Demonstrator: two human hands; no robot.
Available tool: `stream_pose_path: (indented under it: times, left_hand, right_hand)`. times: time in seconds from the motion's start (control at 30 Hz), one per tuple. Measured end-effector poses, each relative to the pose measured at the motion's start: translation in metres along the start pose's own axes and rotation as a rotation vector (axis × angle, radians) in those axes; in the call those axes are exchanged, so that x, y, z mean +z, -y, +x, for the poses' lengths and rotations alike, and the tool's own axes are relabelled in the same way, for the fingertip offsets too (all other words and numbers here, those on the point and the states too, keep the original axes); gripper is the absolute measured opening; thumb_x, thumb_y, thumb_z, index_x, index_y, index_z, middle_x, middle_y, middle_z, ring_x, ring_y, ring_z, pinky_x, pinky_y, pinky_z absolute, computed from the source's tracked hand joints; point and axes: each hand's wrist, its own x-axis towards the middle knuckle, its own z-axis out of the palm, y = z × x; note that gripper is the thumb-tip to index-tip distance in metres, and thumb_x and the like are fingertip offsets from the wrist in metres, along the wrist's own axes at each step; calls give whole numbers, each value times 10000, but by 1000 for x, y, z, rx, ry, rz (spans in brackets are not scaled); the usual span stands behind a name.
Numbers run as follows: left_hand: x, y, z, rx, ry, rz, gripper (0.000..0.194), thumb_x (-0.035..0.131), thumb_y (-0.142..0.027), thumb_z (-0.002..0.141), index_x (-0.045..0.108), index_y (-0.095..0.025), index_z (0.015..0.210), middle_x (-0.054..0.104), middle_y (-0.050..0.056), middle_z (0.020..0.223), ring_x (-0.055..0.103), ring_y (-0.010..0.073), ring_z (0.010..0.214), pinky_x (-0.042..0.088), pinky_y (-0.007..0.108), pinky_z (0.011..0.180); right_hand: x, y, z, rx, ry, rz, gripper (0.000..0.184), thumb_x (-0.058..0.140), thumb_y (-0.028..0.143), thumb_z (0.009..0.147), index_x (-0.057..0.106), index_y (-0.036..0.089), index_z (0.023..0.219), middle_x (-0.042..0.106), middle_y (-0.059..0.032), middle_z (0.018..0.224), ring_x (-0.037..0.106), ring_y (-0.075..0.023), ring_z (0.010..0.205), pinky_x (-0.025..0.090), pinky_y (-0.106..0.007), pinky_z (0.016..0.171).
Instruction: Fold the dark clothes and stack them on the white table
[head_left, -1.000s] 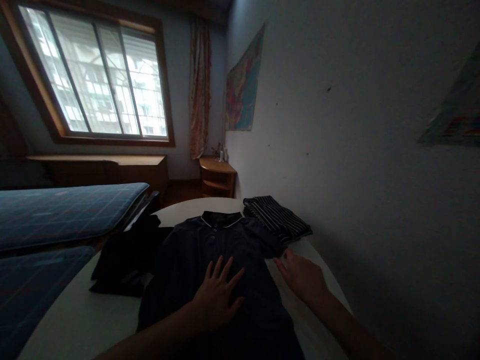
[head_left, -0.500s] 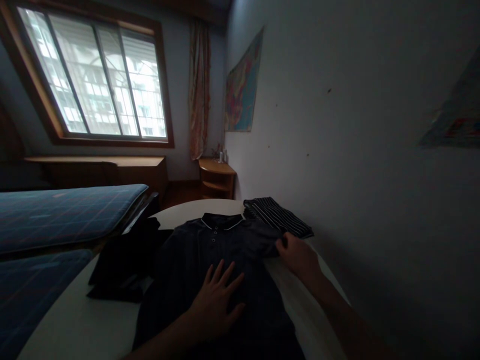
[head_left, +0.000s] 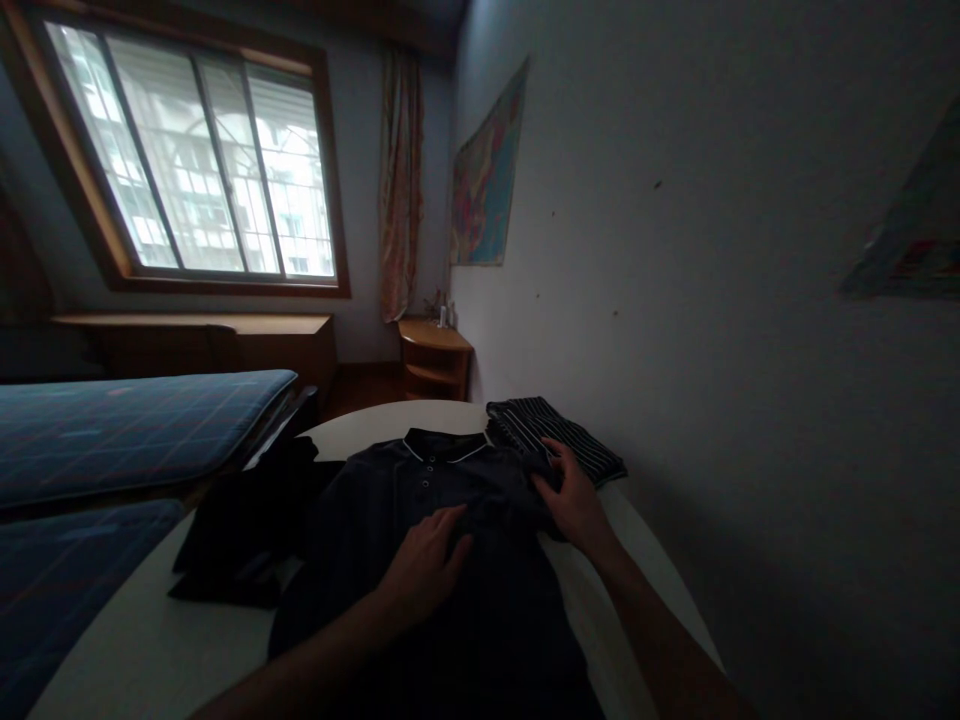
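A dark navy polo shirt (head_left: 495, 590) lies spread out, front up, with its collar at the far side and a short row of buttons below it. My left hand (head_left: 426, 562) is over the middle of the shirt front, fingers stretched out and close together. At the sleeve on the right is my right hand (head_left: 574, 500), thumb and fingers apart; it touches the sleeve, part of which it hides. Just beyond that hand sits a folded black-and-white striped garment (head_left: 559, 430). Left of the shirt is a heap of black cloth (head_left: 240, 520).
Everything lies on a round white table (head_left: 150, 640). A plain wall (head_left: 750, 400) rises close on the right. Blue plaid mattresses (head_left: 135, 430) stand to the left. A small wooden corner shelf (head_left: 435, 335) is beyond the table.
My right hand has let go of the sleeve edge and shifted inward, its fingers opening over the sleeve. My left hand's spread fingers have come together and it has moved slightly away from me.
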Motion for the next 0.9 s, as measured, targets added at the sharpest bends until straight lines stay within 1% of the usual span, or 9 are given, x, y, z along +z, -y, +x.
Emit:
stream_pose_path:
  times: [0.17,0.27,0.4,0.47,0.57,0.67,0.73,0.83,0.9]
  left_hand:
    - [-3,-2,70,-75,-72,-262,363,442,-367,949,635,-188,1199,679,93,1216,600,248,1154,401,370,1047]
    - [3,-1,113,-153,-58,-334,410,403,-425,964,653,-152,1140,734,79,1009,675,214,934,494,296,850]
    - [19,5,151,-251,-38,-370,457,627,-437,846,651,-73,1120,736,108,884,684,221,781,507,280,686]
    - [24,9,161,-256,-30,-384,455,701,-325,791,636,-60,1155,731,88,812,673,203,696,497,269,624]
    - [24,14,168,-208,-26,-393,377,685,-135,753,663,-86,1126,720,44,767,650,158,650,474,231,594]
    - [18,19,171,-149,-43,-387,299,656,-87,745,710,-118,1037,713,24,762,641,141,684,464,215,615]
    - [13,23,172,-126,-57,-379,260,662,-119,752,728,-136,1003,707,14,736,633,140,671,463,220,616]
    - [5,30,172,-108,-80,-365,209,676,-181,758,744,-153,954,701,7,700,622,142,637,464,228,607]
    - [-1,35,174,-107,-104,-361,197,647,-204,787,745,-151,949,702,11,696,625,145,635,471,231,609]
  right_hand:
    - [11,8,-28,-141,78,18,454,526,291,878,481,220,1325,641,-88,1197,622,-236,1105,474,-398,969]
    - [21,11,-38,-264,183,-4,415,527,217,871,515,235,1285,639,-73,1223,622,-223,1113,479,-384,975]
    - [29,18,-46,-343,338,-49,441,557,184,857,532,249,1293,641,-67,1219,636,-224,1080,497,-376,950]
    - [29,22,-49,-369,430,-36,478,577,178,846,528,263,1314,645,-58,1213,638,-221,1072,499,-363,942]
    - [23,30,-53,-407,585,28,580,618,167,811,495,279,1366,654,-40,1198,651,-201,1022,507,-322,901]
    - [13,33,-53,-385,694,110,600,612,163,800,489,269,1378,693,-20,1116,671,-166,885,515,-270,797]
    - [5,31,-49,-351,678,116,484,548,121,806,578,245,1273,717,-17,1044,673,-155,848,502,-251,765]
    - [-6,17,-38,-254,520,17,372,469,62,789,653,203,1080,723,-37,981,669,-161,870,481,-257,784]
    - [-10,5,-31,-184,457,-71,356,468,56,771,656,193,1041,717,-49,1003,662,-169,888,471,-268,801]
